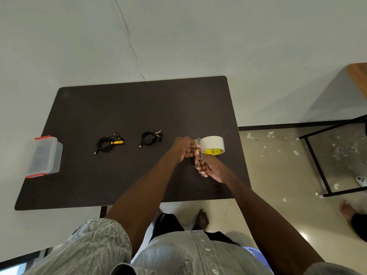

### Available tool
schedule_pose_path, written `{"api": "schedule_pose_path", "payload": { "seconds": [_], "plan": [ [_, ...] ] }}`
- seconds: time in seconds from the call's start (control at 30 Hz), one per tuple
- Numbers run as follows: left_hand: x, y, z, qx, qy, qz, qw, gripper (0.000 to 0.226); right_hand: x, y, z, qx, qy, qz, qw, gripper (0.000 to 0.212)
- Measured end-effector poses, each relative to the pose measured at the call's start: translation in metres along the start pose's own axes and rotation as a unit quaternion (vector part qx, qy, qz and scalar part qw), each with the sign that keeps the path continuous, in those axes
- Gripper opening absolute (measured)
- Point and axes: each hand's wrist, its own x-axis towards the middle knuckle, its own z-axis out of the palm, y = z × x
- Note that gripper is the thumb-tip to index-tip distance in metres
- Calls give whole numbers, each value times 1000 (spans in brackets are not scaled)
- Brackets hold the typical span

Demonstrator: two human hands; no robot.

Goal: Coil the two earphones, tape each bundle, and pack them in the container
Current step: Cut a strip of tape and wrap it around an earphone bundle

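Note:
Two coiled black earphone bundles lie on the dark table (119, 108): one with a yellow part (108, 142) on the left, another (151, 137) at the middle. A clear container with red clips (44, 155) sits at the table's left edge. At the right stands a roll of pale tape with a yellow core (212, 144). My left hand (183, 148) pinches the pulled-out tape strip (197, 140) beside the roll. My right hand (210, 168) grips small scissors (197, 155), whose blades point up at the strip.
A black metal frame (317, 165) stands on the littered floor to the right, near a white object (361, 181). Another person's foot (346, 208) shows at the far right. The wall rises behind the table.

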Motion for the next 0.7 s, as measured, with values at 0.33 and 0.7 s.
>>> {"api": "schedule_pose_path", "payload": {
  "seconds": [0.33,0.7],
  "plan": [
    [2,0,2,-10,6,-10,1000,12,1,3,2,44,22,-23,999,48],
    [1,-1,2,-7,9,-5,1000,11,3,3,-2,43,21,-23,999,36]
  ]
}}
